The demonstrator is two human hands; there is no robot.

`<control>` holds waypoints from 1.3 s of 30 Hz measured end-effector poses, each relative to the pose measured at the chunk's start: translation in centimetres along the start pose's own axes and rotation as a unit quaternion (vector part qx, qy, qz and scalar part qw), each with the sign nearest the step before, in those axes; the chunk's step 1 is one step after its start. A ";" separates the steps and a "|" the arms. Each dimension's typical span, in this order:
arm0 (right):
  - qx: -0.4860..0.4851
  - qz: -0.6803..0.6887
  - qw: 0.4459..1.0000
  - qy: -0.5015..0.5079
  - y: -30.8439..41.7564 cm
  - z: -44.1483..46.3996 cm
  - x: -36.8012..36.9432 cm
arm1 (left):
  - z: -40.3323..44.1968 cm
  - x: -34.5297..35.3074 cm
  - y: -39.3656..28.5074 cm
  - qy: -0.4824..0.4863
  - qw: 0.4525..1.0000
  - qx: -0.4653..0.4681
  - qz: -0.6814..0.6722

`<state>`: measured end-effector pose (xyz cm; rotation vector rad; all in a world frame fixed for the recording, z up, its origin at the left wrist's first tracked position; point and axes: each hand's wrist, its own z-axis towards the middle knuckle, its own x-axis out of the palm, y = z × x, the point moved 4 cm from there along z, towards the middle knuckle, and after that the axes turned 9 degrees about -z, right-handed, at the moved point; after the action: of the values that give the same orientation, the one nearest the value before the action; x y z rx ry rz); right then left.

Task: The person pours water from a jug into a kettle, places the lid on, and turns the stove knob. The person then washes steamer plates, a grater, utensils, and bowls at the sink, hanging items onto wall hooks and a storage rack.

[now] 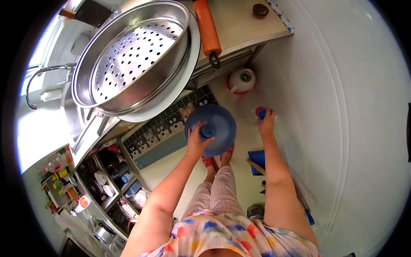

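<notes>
A large translucent blue water jug (224, 124) stands in front of my feet, seen from above with its round neck near the middle. My left hand (197, 141) is curved around that neck, thumb on one side and fingers on the other. Off to the right, my right hand (266, 122) is closed on a small blue cap (262, 113). A red round piece shows at the cap's edge; I cannot tell whether it belongs to the cap or to something beneath it.
A steel steamer pot (137, 55) and an orange-handled pan (207, 30) are on the counter at upper left. A white kettle-like jug (242, 80) stands in the corner. A patterned mat (167, 124), open shelves (111, 180) and a blue dustpan (257, 162) lie around.
</notes>
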<state>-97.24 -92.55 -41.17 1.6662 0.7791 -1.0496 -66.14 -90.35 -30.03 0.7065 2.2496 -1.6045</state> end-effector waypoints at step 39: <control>-0.016 -0.100 0.965 0.240 13.9 -17.5 -19.4 | -9.5 7.3 -9.8 0.137 0.937 0.307 0.096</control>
<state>-88.52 -80.58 -15.57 1.8690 1.2946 -0.7624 -77.10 -82.35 -22.59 1.3306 1.7421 -2.2325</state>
